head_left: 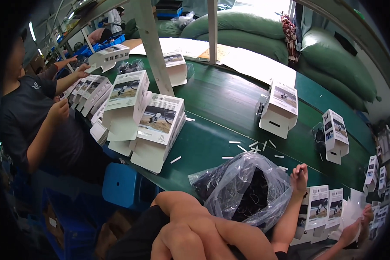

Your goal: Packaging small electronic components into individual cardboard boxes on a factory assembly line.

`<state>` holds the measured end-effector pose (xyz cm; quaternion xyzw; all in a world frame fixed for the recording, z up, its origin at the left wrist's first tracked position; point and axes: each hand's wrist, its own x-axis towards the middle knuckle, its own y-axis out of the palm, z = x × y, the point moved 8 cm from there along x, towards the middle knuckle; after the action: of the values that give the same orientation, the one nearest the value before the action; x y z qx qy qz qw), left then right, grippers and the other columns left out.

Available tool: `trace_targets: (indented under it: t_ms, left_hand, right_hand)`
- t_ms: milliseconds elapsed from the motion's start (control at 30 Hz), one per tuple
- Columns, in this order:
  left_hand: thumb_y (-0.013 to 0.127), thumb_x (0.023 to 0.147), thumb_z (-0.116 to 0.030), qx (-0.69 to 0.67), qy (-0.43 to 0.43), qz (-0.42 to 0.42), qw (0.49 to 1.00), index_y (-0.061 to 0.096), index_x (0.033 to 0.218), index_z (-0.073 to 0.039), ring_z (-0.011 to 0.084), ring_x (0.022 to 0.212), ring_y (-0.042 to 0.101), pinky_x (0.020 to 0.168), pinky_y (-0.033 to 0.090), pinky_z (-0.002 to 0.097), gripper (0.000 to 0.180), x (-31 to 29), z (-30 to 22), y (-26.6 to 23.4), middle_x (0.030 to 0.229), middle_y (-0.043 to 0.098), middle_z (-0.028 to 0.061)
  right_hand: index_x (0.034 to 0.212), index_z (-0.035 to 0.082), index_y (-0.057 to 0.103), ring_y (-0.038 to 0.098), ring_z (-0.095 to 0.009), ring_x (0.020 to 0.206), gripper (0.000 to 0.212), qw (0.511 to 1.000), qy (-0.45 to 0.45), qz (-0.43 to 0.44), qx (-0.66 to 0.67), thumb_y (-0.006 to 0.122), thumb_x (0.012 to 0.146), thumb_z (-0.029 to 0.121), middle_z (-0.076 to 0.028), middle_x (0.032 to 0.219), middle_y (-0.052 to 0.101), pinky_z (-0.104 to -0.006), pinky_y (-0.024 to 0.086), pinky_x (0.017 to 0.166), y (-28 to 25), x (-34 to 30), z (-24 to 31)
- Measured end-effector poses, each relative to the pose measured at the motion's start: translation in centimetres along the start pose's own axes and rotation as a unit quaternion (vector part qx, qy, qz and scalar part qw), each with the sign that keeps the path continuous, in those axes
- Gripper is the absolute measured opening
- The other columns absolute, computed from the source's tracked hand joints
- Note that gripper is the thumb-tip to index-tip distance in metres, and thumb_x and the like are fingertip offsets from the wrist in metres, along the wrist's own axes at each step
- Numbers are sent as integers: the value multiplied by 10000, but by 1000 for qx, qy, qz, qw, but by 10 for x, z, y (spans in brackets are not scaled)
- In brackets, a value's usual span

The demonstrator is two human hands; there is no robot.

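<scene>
Large and close at the lower edge is my left hand (195,227), its knuckles bent. The fingertips run out of the picture, so its grip stays hidden. My right hand (299,177) is raised beside a clear plastic bag (271,167), fingers closed around a small dark piece too small to name. Inside the open bag lies a heap of black cords or parts (253,197). Just beyond it, several short white strips (242,148) are scattered on the green table (212,125).
Open printed cartons (160,121) stand at the left, with a blue stool (125,184) below. Further cartons (281,99) are across the table and by the right edge (318,203). One co-worker (34,108) handles a carton at left; another's hands (351,229) are at right.
</scene>
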<state>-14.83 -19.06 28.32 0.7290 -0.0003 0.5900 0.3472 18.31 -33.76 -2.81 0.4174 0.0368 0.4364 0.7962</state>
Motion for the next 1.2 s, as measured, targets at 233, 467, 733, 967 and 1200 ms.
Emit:
trace_targets:
  t_ms: [233,467,733,967,1200]
  left_hand:
    - [550,869,-290,21,-37,1,999,493,1017,-102,378,1136,454,967,347,495,246,8,3,-4,1082,579,233]
    - [600,836,-282,127,-97,46,986,501,1051,-106,360,1138,470,965,358,476,295,22,-7,-31,1068,590,214]
    - [535,858,-142,97,-294,-215,926,496,893,-100,181,881,532,794,420,297,67,-34,50,-290,946,557,89]
    - [555,853,-92,118,-352,-300,879,482,815,-112,143,848,539,780,437,256,85,-118,74,-384,947,557,59]
    - [565,861,-100,165,-357,-342,853,477,929,-86,154,849,552,819,450,265,112,-130,72,-388,974,546,78]
  right_hand:
    - [1082,56,517,434,-141,671,192,993,55,37,-98,522,943,189,-78,857,515,-244,374,560,-20,20,-26]
    - [1073,71,520,455,-147,685,163,994,67,-23,-84,534,935,155,-59,844,531,-256,384,578,-26,15,-27]
    - [1054,80,506,519,-150,612,152,995,43,-46,-80,550,926,149,-78,806,563,-271,438,528,-55,9,-25]
    - [1015,78,517,524,-137,583,147,994,36,-67,-76,577,910,161,-74,772,567,-257,432,496,-41,18,-27]
    - [1001,79,518,517,-121,560,156,989,30,-112,-92,596,897,164,-68,757,568,-247,426,485,-35,13,-25]
